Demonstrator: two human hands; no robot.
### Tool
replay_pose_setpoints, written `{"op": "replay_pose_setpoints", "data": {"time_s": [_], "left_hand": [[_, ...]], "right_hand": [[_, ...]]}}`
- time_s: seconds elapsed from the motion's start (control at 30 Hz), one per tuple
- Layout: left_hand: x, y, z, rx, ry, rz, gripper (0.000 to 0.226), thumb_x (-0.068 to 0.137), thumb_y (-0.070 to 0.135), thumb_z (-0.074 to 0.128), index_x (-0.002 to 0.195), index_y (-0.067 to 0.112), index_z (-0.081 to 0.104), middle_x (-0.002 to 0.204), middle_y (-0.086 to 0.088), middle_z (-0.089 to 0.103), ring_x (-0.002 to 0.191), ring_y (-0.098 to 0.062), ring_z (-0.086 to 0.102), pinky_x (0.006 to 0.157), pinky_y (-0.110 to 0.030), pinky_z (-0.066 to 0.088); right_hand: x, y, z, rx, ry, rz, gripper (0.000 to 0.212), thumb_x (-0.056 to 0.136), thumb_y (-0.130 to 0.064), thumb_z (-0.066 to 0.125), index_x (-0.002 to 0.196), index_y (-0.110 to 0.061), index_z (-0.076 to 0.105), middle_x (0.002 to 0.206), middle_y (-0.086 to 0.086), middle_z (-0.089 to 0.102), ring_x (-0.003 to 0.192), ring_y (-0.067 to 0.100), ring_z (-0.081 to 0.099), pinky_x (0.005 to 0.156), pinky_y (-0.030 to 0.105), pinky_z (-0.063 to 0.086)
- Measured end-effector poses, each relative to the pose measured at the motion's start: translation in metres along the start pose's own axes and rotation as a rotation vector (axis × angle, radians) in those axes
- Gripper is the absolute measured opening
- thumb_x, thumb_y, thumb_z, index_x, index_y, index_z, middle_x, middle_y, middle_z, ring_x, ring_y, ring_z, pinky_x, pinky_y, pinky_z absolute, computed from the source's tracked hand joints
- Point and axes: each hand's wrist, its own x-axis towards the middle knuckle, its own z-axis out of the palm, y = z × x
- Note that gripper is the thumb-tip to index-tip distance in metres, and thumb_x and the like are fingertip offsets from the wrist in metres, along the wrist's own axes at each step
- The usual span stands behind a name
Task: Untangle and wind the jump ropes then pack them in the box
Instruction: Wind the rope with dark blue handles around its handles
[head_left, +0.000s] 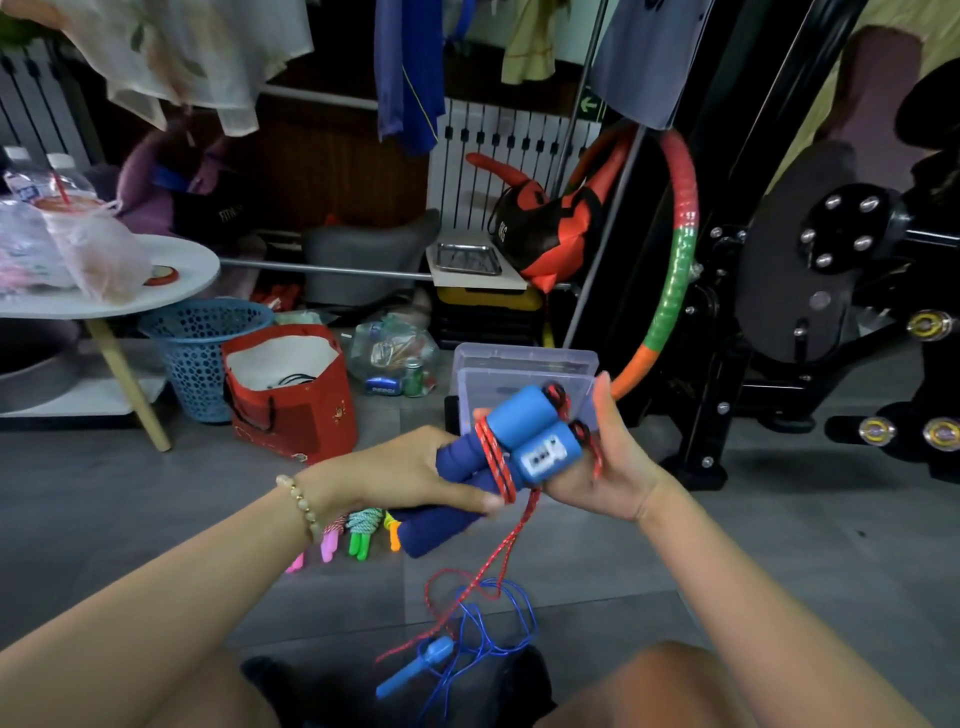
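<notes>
My left hand (395, 475) grips the dark blue foam ends of two jump rope handles (524, 444) held side by side. A red cord (496, 462) is looped twice around their middle. My right hand (608, 457) supports the light blue ends, with the cord running over its fingers. The rest of the red cord hangs down to the floor and mixes with a thin blue rope (488, 618), whose light blue handle (415, 667) lies by my knees. A clear plastic box (524, 364) stands open just behind my hands. Wound ropes with pink and green handles (353, 535) lie on the floor under my left wrist.
A red bag (293, 395) and a blue basket (200, 348) stand at the left, beside a white round table (176, 280). A black weight machine (810, 291) and a hoop (675, 260) fill the right. Grey floor tiles spread around my knees.
</notes>
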Motion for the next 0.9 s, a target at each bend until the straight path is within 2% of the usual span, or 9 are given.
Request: {"op": "replay_pose_setpoints", "data": {"time_s": [0.1,0.17,0.27,0.43,0.6,0.67,0.77,0.83,0.9], "left_hand": [[0.007,-0.007,0.003,-0.205,0.068,-0.051,0.009,0.079,0.023,0.074,0.076,0.016,0.069,0.072,0.002,0.072,0.067,-0.012,0.068,0.064,-0.023,0.053],[0.012,-0.014,0.007,-0.307,0.095,-0.081,0.015,0.080,0.024,0.071,0.082,0.010,0.068,0.072,0.000,0.072,0.066,-0.014,0.069,0.061,-0.025,0.054],[0.022,-0.023,0.018,-0.429,0.192,-0.157,0.020,0.083,0.025,0.069,0.084,0.005,0.066,0.067,-0.003,0.071,0.061,-0.014,0.068,0.055,-0.023,0.054],[0.038,-0.041,0.029,-0.617,0.367,-0.072,0.028,0.083,0.013,0.069,0.108,0.011,0.056,0.077,-0.007,0.068,0.057,-0.015,0.065,0.052,-0.026,0.053],[0.052,-0.055,0.038,-0.663,0.405,-0.051,0.024,0.082,0.014,0.070,0.103,0.018,0.060,0.079,-0.005,0.070,0.060,-0.017,0.066,0.053,-0.029,0.054],[0.059,-0.061,0.037,-0.662,0.445,-0.073,0.021,0.081,0.014,0.072,0.099,0.018,0.061,0.079,-0.005,0.071,0.062,-0.018,0.065,0.056,-0.032,0.056],[0.069,-0.078,0.020,-0.585,0.578,-0.126,0.019,0.077,0.016,0.077,0.091,0.017,0.063,0.081,-0.008,0.069,0.066,-0.023,0.063,0.062,-0.035,0.056],[0.071,-0.093,0.003,-0.389,0.606,-0.140,0.020,0.075,0.017,0.079,0.087,0.017,0.064,0.078,-0.006,0.068,0.069,-0.022,0.062,0.067,-0.035,0.054],[0.070,-0.106,-0.008,-0.144,0.534,-0.154,0.021,0.073,0.021,0.081,0.079,0.020,0.062,0.074,-0.003,0.066,0.065,-0.018,0.058,0.066,-0.031,0.049]], "right_hand": [[0.016,0.024,-0.014,0.047,0.091,-0.105,0.087,0.058,-0.060,0.080,0.124,-0.010,0.054,0.123,0.015,0.051,0.105,0.026,0.044,0.087,0.036,0.033],[0.025,0.037,-0.017,-0.044,0.188,-0.150,0.057,0.065,-0.042,0.081,0.103,-0.008,0.058,0.092,0.007,0.058,0.081,0.016,0.046,0.073,0.027,0.034],[0.032,0.049,-0.010,-0.223,0.320,-0.191,0.015,0.083,-0.028,0.058,0.081,-0.013,0.056,0.059,-0.007,0.052,0.058,0.007,0.038,0.056,0.020,0.028],[0.044,0.060,-0.014,-0.472,0.504,-0.151,0.025,0.094,-0.030,0.053,0.074,-0.017,0.059,0.053,-0.009,0.031,0.048,0.005,0.027,0.048,0.016,0.025],[0.050,0.066,-0.023,-0.536,0.606,-0.162,0.034,0.094,-0.031,0.055,0.061,-0.022,0.060,0.045,-0.013,0.047,0.047,0.007,0.031,0.046,0.017,0.027],[0.052,0.068,-0.030,-0.541,0.605,-0.084,0.042,0.095,-0.035,0.050,0.058,-0.018,0.058,0.042,-0.011,0.044,0.043,0.006,0.032,0.044,0.016,0.028],[0.047,0.069,-0.044,-0.653,0.499,0.015,0.042,0.098,-0.032,0.045,0.072,-0.004,0.061,0.053,-0.002,0.041,0.041,0.002,0.033,0.048,0.018,0.028],[0.040,0.070,-0.053,-0.815,0.388,0.037,0.022,0.098,-0.021,0.048,0.087,-0.012,0.065,0.059,-0.006,0.046,0.044,-0.002,0.038,0.053,0.016,0.032],[0.036,0.069,-0.057,-0.930,0.338,0.010,0.019,0.096,-0.016,0.052,0.107,-0.016,0.067,0.063,-0.012,0.052,0.053,-0.007,0.048,0.060,0.009,0.037]]}}
